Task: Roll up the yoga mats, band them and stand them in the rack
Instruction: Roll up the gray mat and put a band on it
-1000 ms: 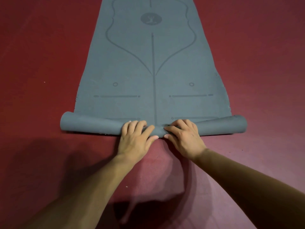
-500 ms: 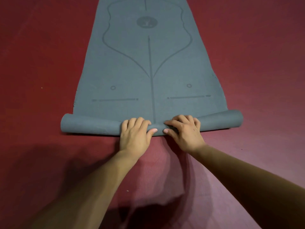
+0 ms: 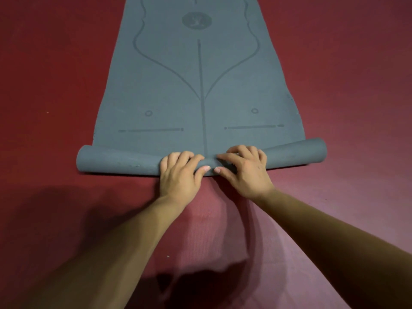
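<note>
The rolled end (image 3: pixel 120 161) of a grey yoga mat (image 3: pixel 200 90) is clasped at mid-width by the left hand (image 3: pixel 178 175) and right hand (image 3: pixel 245 172), side by side, apparently so the roll is kept tight.

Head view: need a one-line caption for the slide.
Left hand and right hand grip the near-end roll of a grey yoga mat lying on a red floor.

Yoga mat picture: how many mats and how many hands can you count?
grey yoga mat: 1, partly rolled
hands: 2, the left hand and the right hand, both gripping the roll
total: 3
</note>
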